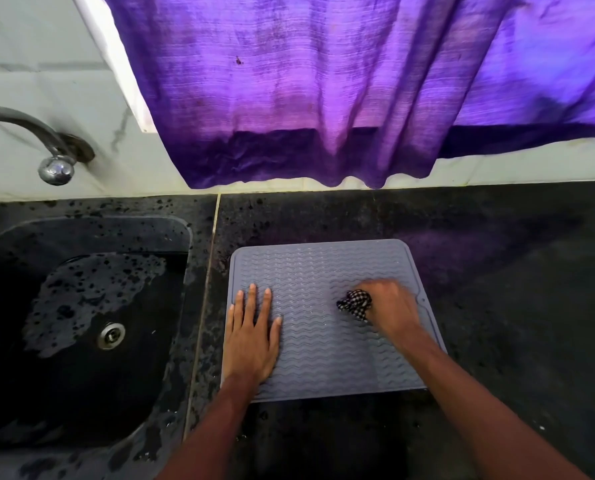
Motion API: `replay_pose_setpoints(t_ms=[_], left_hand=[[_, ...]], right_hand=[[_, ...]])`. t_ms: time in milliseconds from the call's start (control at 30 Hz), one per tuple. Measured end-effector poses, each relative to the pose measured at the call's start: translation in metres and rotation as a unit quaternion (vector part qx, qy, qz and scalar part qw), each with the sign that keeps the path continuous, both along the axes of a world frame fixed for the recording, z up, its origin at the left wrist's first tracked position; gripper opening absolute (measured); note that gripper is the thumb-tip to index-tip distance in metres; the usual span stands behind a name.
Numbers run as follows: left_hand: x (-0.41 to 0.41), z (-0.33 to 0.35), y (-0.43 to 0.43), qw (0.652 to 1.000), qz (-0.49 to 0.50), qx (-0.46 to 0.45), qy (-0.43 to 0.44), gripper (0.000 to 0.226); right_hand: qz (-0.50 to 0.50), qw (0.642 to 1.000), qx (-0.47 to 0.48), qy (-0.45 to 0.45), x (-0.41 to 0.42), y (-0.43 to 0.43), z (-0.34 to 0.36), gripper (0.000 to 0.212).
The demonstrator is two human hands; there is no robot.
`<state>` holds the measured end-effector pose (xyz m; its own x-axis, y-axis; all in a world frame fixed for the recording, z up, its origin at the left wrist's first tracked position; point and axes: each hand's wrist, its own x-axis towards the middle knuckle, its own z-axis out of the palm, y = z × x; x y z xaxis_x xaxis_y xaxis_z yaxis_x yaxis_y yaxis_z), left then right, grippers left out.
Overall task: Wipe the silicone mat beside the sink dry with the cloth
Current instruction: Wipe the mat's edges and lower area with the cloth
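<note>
Grey silicone mat (pixel 323 341), just one, on black stone counter (pixel 496 306) beside the sink (pixel 81 306). Left hand (pixel 251 337) flat, fingers straight; right hand (pixel 389 306) clutches one bunched checked cloth (pixel 354 304) against the mat. Purple curtain (pixel 323 98) behind.

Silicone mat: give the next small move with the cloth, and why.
Probably drag the checked cloth toward the near edge of the silicone mat. The right hand grips it bunched on the mat's right half, the left hand lies flat on its left side, and the ribbed stretch nearer than the cloth lies bare.
</note>
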<state>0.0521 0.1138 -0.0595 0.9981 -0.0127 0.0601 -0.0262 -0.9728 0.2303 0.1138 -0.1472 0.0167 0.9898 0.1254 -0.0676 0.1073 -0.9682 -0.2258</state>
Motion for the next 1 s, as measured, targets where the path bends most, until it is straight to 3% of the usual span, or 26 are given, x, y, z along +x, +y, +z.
replay_pose_setpoints(t_ms=[367, 467, 600, 1000], left_hand=[[0.003, 0.004, 0.000, 1.000, 0.011, -0.014, 0.010, 0.064], [0.002, 0.004, -0.002, 1.000, 0.011, -0.011, 0.005, 0.063], [0.000, 0.003, -0.002, 1.000, 0.017, -0.026, -0.006, 0.063], [0.000, 0.001, -0.002, 0.999, 0.031, -0.041, -0.012, 0.063]], right_hand=[[-0.078, 0.996, 0.003, 0.047, 0.002, -0.061, 0.020, 0.027], [-0.105, 0.992, 0.065, 0.013, 0.005, -0.070, 0.025, 0.033], [-0.056, 0.992, 0.111, 0.006, 0.014, -0.064, 0.022, 0.042], [-0.016, 0.999, 0.024, 0.016, 0.017, -0.094, -0.001, 0.040]])
